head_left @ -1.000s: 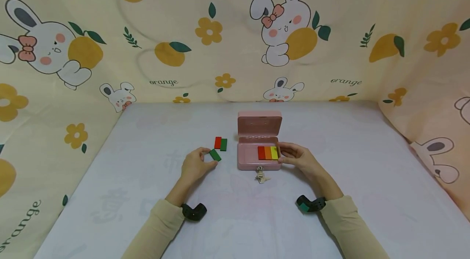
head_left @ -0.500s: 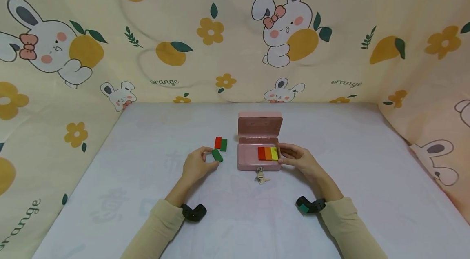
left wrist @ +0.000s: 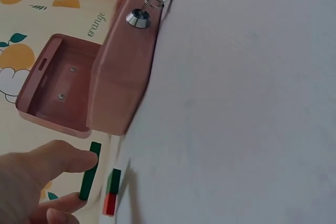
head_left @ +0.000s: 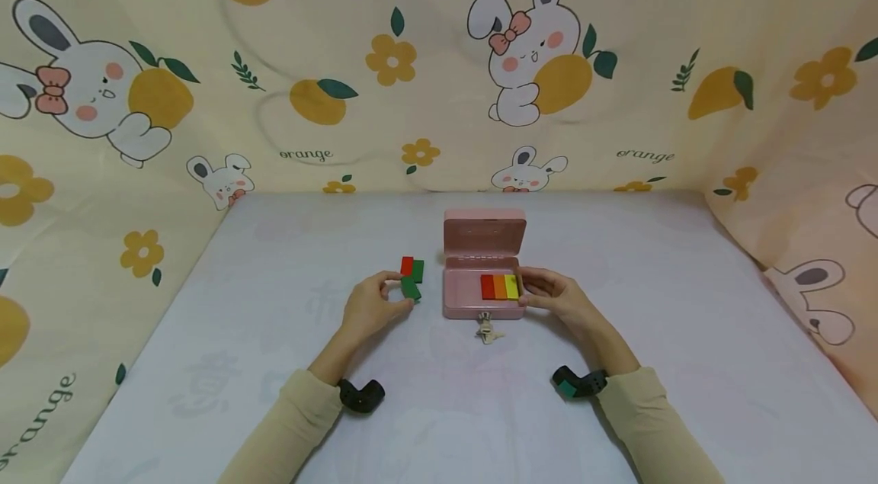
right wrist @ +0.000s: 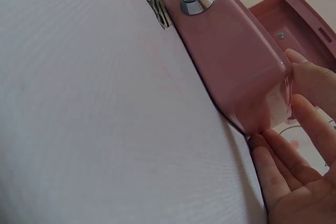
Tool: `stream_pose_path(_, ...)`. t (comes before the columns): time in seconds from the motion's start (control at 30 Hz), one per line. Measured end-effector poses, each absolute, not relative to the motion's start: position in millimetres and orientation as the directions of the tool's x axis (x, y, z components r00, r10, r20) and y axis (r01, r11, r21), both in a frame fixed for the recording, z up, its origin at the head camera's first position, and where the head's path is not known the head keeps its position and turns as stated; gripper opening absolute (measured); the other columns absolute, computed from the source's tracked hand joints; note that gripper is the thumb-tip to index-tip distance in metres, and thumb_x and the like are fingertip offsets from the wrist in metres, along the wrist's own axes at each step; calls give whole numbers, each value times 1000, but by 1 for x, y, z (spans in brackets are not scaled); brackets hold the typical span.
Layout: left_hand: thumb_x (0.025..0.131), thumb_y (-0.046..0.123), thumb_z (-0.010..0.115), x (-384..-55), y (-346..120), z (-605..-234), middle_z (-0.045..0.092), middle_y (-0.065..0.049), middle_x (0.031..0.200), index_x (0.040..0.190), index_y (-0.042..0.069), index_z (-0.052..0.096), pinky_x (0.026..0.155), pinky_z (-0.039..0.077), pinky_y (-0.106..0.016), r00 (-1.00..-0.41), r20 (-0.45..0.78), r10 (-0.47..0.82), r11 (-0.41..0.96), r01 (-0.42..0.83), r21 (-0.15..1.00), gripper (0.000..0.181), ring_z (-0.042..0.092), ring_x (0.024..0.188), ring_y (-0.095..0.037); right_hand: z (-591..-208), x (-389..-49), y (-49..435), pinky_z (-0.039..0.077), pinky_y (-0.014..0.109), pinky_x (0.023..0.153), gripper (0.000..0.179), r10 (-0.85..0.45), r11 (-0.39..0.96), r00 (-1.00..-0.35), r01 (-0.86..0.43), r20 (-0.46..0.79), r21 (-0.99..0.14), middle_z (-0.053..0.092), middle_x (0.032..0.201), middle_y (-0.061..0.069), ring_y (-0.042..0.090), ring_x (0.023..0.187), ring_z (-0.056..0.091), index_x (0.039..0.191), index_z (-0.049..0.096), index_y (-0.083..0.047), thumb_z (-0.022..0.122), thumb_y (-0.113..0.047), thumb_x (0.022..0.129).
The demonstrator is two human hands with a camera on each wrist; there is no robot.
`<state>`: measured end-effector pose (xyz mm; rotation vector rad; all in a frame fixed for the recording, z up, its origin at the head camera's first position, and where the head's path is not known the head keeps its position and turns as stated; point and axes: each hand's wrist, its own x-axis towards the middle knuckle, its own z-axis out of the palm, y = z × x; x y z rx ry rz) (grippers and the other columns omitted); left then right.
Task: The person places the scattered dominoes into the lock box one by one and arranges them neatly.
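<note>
In the head view my left hand pinches a green block between thumb and finger, and the left wrist view shows this block edge-on. Just behind it, a red block and another green block lie side by side on the table. To their right stands a pink metal cash box with its lid raised. Red, orange and yellow blocks sit in a row at its right end. My right hand touches the box's right side, fingertips against rim and wall.
Keys hang from the lock on the box's front. A white cloth covers the table. Behind it rises a printed curtain with rabbits and oranges. Each wrist carries a black device.
My left hand has shifted slightly right with the green block, bringing it up close in front of the red and green pair. My right hand has stayed at the box.
</note>
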<state>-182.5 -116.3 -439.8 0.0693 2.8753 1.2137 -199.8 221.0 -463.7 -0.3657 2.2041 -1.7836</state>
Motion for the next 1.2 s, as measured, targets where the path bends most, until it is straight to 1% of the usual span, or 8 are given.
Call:
stream_pose_path(0.27, 76, 19, 80, -184, -110, -433, 38, 2, 65, 115, 6, 66, 56, 27, -23, -997, 23, 72, 671, 66, 739, 43, 36, 61, -12, -464, -200, 220, 43, 7, 95, 63, -360, 203, -930, -6, -69, -979, 41, 147, 28, -12, 112, 53, 141, 43, 3, 71, -14, 86)
stream_pose_path(0.53, 75, 21, 82, -186, -107, -427, 37, 2, 67, 114, 6, 67, 56, 26, -23, -997, 14, 72, 660, 59, 749, 44, 35, 63, -13, -465, -200, 221, 43, 8, 96, 63, -355, 208, -932, -3, -73, -978, 41, 147, 27, -10, 115, 53, 141, 43, 3, 70, -14, 87)
stream_pose_path(0.7, 75, 21, 82, -187, -104, -426, 37, 2, 68, 115, 5, 66, 58, 26, -23, -996, 21, 91, 661, 76, 746, 46, 34, 64, -13, -464, -199, 220, 44, 9, 97, 62, -350, 214, -933, 1, -77, -977, 42, 147, 26, -8, 116, 53, 141, 43, 2, 70, -15, 87)
stream_pose_path(0.87, 74, 20, 82, -188, -101, -423, 37, 2, 69, 116, 4, 66, 58, 25, -22, -993, 33, 111, 660, 99, 745, 47, 34, 64, -12, -464, -199, 221, 43, 8, 96, 63, -349, 215, -933, 6, -83, -977, 41, 147, 26, -11, 114, 53, 141, 43, 2, 70, -15, 87)
stream_pose_path(1.0, 75, 20, 81, -189, -99, -420, 39, -1, 70, 118, 5, 66, 57, 24, -21, -992, 36, 119, 656, 106, 747, 48, 33, 64, -12, -463, -199, 221, 43, 7, 95, 63, -346, 217, -934, 7, -84, -976, 41, 147, 26, -13, 112, 53, 141, 43, 3, 70, -15, 87)
stream_pose_path(1.1, 74, 19, 81, -190, -97, -419, 41, -3, 70, 117, 5, 67, 57, 24, -21, -991, 50, 126, 651, 121, 749, 47, 33, 64, -12, -463, -199, 220, 44, 7, 95, 63, -343, 217, -935, 9, -85, -976, 42, 147, 26, -11, 114, 53, 141, 43, 3, 70, -15, 87)
stream_pose_path(1.2, 74, 18, 81, -190, -95, -417, 41, -1, 70, 115, 5, 68, 58, 24, -20, -989, 68, 132, 645, 138, 751, 45, 35, 64, -11, -463, -199, 220, 44, 7, 95, 63, -338, 216, -936, 20, -94, -976, 42, 147, 25, -2, 120, 55, 141, 44, 2, 71, -15, 86)
